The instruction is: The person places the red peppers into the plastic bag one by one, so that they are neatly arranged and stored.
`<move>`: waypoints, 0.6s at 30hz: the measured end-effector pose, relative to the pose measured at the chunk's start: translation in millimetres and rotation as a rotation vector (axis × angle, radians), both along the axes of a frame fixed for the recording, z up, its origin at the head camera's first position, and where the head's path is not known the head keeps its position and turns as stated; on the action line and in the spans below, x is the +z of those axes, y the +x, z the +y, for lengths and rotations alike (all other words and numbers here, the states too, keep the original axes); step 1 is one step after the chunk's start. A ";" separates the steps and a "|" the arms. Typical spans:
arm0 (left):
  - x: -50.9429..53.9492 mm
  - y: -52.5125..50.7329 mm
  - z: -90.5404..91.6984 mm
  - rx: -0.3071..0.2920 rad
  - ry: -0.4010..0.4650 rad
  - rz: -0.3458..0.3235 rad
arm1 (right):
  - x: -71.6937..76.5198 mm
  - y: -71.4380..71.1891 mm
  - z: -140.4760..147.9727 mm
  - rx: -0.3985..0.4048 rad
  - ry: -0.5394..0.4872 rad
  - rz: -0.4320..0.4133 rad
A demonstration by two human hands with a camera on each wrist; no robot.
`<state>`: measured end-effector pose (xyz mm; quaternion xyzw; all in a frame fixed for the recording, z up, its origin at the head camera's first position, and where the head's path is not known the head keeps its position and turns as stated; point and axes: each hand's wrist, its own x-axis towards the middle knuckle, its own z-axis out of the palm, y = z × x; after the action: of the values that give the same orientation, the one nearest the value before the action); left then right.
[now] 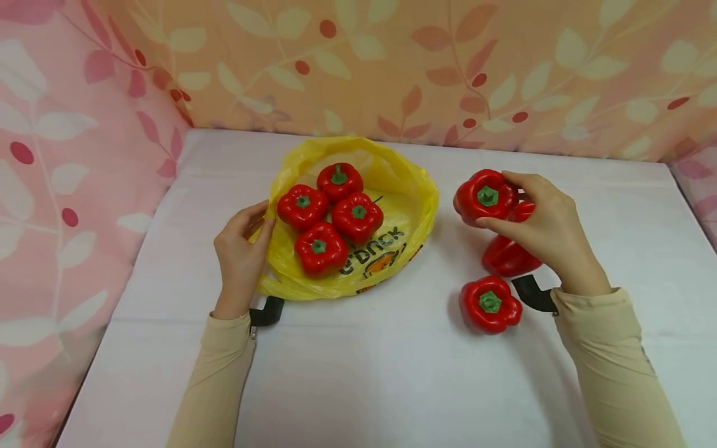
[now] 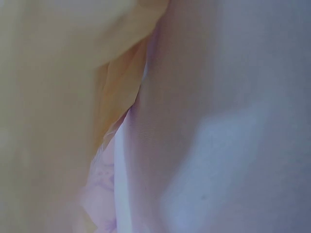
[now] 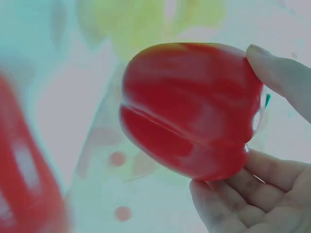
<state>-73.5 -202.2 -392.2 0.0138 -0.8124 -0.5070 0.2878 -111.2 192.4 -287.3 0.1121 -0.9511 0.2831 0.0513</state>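
In the head view my right hand [image 1: 551, 221] grips a red bell pepper [image 1: 486, 198] between thumb and fingers, to the right of a yellow plastic bag [image 1: 409, 205]. The right wrist view has this pepper [image 3: 189, 111] close up, thumb on one side and fingers on the other. My left hand [image 1: 241, 249] pinches the left rim of the bag, which lies with its mouth wide and turned up. Inside, on its left side, sit several red bell peppers [image 1: 358, 216] with green stems. The left wrist view is mostly blurred sleeve [image 2: 48, 121] and white cloth.
Another red bell pepper [image 1: 511, 256] lies on the white-covered table [image 1: 358, 367], partly hidden by my right hand. A further bell pepper [image 1: 483, 308] sits nearer, stem up. A leaf-patterned cloth [image 1: 392, 68] hangs behind the table and along its left side.
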 end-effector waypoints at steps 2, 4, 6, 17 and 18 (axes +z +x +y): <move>0.2 -0.3 0.3 0.004 -0.009 -0.002 | 6.0 4.2 -7.5 0.022 -0.016 0.048; -0.2 -0.7 -0.1 0.007 -0.015 -0.005 | 11.0 7.6 -15.5 0.055 -0.033 0.090; -0.6 -1.0 -0.6 0.006 -0.016 -0.008 | 14.6 9.9 -24.5 0.098 -0.047 0.135; -0.4 -0.8 -2.4 0.007 -0.011 -0.015 | 14.0 15.4 -74.1 0.243 -0.127 0.137; -0.4 -0.7 -2.2 0.007 -0.014 -0.016 | 14.1 16.1 -77.7 0.248 -0.122 0.140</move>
<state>-74.2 -204.4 -392.7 0.0188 -0.8181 -0.5001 0.2834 -95.1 114.7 -273.2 0.2450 -0.9050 0.3362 0.0886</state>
